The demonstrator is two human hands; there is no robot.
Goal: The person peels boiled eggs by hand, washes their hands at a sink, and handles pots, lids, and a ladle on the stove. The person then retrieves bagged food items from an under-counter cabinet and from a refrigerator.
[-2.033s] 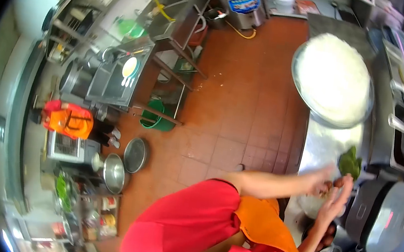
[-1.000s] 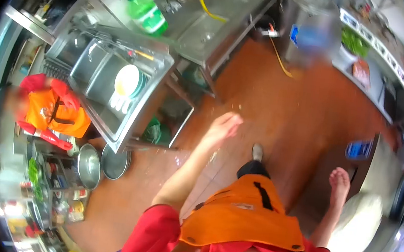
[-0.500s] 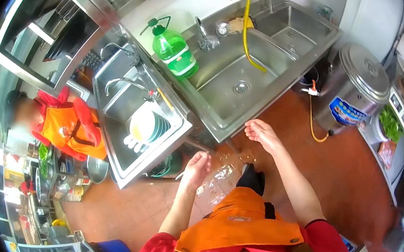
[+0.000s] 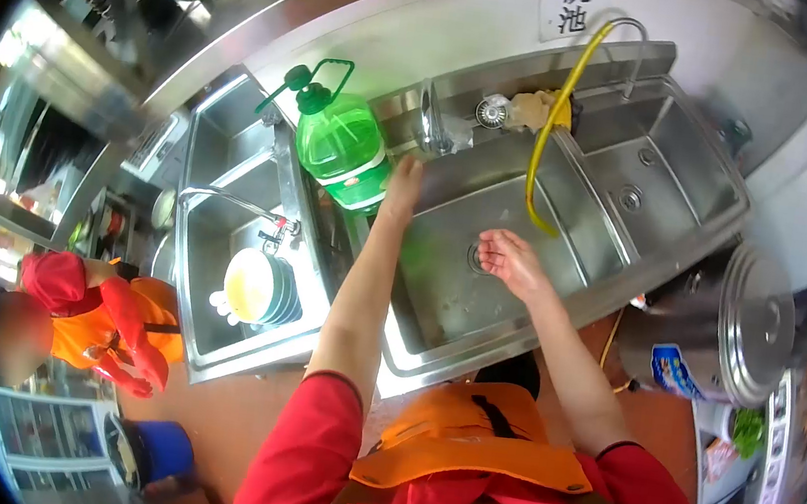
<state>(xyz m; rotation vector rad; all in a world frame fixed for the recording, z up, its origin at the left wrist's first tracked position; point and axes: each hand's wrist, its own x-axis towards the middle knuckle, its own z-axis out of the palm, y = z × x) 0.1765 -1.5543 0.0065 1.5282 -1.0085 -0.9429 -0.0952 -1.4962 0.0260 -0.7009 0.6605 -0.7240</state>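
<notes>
Sink basin (image 4: 439, 292), roomy within its rim (image 4: 462, 350), lies under a loose, empty right grip (image 4: 513, 262); left grip (image 4: 403, 189) unclear.

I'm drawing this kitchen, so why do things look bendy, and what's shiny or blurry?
Head view: corners black, the metal shelf looks curved, likely a wide lens; head view: white glare beside the stacked bowls; head view: the left hand looks slightly smeared.

One view, worn on my head: wide fisheye, facing forward and down, past my fingers (image 4: 496, 247), sink (image 4: 438, 302) close below, white wall (image 4: 454, 42) on far side.
</notes>
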